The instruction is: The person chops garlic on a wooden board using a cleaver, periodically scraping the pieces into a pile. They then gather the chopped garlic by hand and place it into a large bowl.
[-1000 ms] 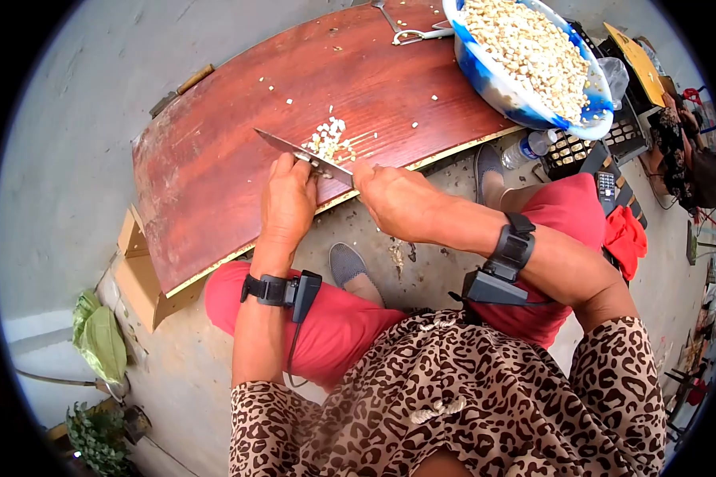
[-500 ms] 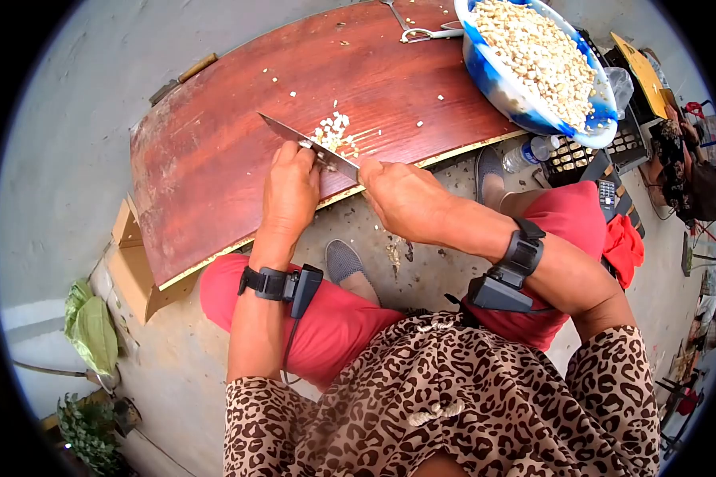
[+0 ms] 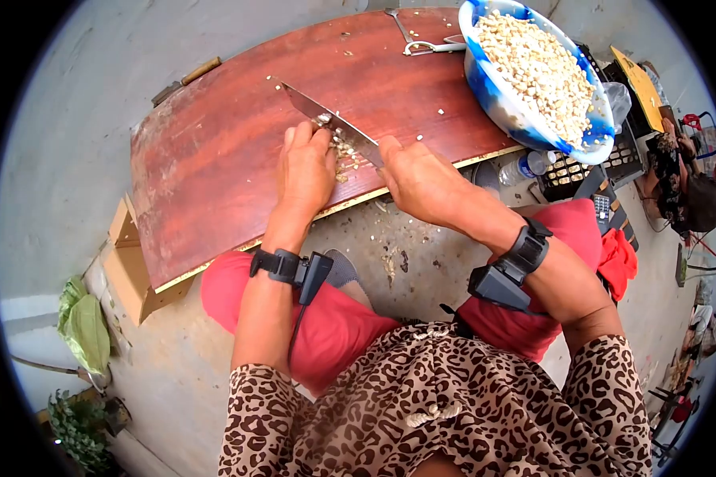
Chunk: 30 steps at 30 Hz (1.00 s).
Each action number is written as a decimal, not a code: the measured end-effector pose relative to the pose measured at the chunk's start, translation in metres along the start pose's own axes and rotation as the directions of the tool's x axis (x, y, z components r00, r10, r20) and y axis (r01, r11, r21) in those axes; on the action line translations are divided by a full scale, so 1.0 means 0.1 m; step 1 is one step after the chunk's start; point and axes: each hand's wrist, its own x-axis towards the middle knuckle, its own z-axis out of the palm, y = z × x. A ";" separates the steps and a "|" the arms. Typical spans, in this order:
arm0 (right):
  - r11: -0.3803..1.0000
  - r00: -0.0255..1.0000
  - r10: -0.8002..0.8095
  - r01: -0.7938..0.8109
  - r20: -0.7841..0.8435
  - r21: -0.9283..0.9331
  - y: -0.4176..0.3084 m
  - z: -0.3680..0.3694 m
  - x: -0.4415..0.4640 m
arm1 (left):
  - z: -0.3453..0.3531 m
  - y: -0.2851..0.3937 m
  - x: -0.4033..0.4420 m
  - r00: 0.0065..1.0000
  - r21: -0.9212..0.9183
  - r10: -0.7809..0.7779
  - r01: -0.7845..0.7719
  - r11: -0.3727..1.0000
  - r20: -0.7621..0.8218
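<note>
Head view: the table (image 3: 215, 171) spans the area in front of the person, its near edge rising from lower left to right. The basin (image 3: 485, 87), heaped with pale diced pieces (image 3: 537, 75), is located at the right end of the table, well apart from the blade. The knife (image 3: 338, 127) is oriented diagonally: tip at upper left, pointing away from the person; handle end at lower right, toward the near edge. Contact between its edge and the table cannot be confirmed. The right hand (image 3: 418, 181) forms a closed grip around the handle end, which the fist conceals. The left hand (image 3: 305, 168) is positioned to the left of the blade, fingers pointing away from the person, fingertips just beside the blade. The state of the left grip cannot be determined; the undersides of the fingers are hidden. The loose pieces (image 3: 344, 149) lie on the table immediately right of the left fingers, between that hand and the blade. Of the two hands, the left is nearer to them.
</note>
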 end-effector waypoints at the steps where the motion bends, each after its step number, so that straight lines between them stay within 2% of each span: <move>1: 1.000 1.000 0.004 -0.004 -0.002 -0.003 0.02 0.00 0.02 | 0.04 0.00 0.03 1.000 -0.002 0.011 -0.011 1.000 -0.018; 3: 1.000 1.000 0.004 -0.005 -0.021 -0.018 0.07 0.01 0.06 | 0.11 0.00 0.05 0.999 -0.016 0.018 -0.018 1.000 -0.032; 6: 0.998 0.998 -0.002 -0.002 -0.067 -0.063 0.17 0.07 0.08 | 0.18 -0.03 0.07 0.996 -0.050 -0.053 0.057 0.997 0.079; 10: 0.996 0.998 -0.028 0.023 -0.049 -0.086 0.22 0.14 0.03 | 0.20 -0.03 0.07 0.996 -0.147 0.010 0.002 0.989 0.086; 16: 0.996 0.996 -0.074 0.072 -0.057 -0.044 0.22 0.14 -0.13 | 0.08 0.02 -0.03 0.993 -0.152 0.037 -0.020 0.988 0.110; 19: 0.996 0.995 -0.069 0.065 -0.073 -0.060 0.19 0.10 -0.17 | 0.04 0.02 -0.05 0.997 -0.127 -0.011 0.020 0.992 0.075; 22: 0.995 0.991 -0.096 0.093 -0.091 -0.034 0.14 0.06 -0.16 | 0.04 0.03 -0.05 1.000 -0.143 0.015 -0.012 0.990 0.017; 25: 0.995 0.995 -0.087 0.083 -0.050 -0.061 0.18 0.18 -0.12 | 0.12 0.02 -0.08 0.996 -0.119 -0.012 0.023 0.993 0.094; 29: 0.994 0.998 -0.056 0.055 -0.007 -0.097 0.17 0.17 -0.09 | 0.12 0.01 -0.07 0.994 -0.088 0.025 -0.015 0.996 0.103; 30: 0.994 0.996 -0.072 0.069 -0.043 -0.081 0.16 0.16 -0.11 | 0.12 0.01 -0.07 0.995 -0.095 0.034 -0.025 0.995 0.094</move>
